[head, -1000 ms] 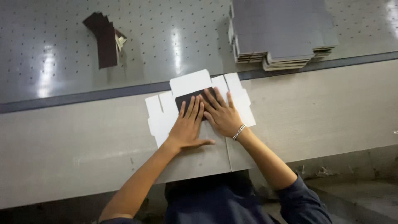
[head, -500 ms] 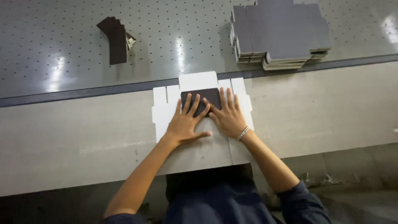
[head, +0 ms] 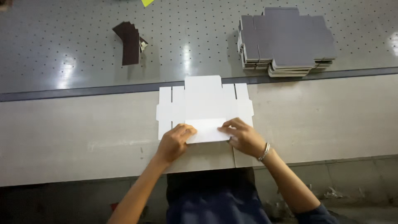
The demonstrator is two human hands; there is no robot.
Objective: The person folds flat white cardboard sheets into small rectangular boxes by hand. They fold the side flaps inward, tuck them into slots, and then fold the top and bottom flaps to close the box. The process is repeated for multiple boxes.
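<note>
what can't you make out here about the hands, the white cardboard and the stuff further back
- Head view: the near edge of the white cardboard is under the left hand and right hand; each grip is hidden by the fingers.
- Its underside lies against the table.
- The dark stack: the sheet count is too small to tell.
- The dark pieces: too small to identify.
- The yellow scrap is cut off by the top edge.

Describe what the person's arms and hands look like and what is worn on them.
Both forearms are bare. The left hand wears nothing that shows. The right hand has a thin silver-coloured bracelet at the wrist. A dark blue sleeve, pushed up near the elbow, shows on the right arm; the left arm's sleeve is out of frame.
</note>
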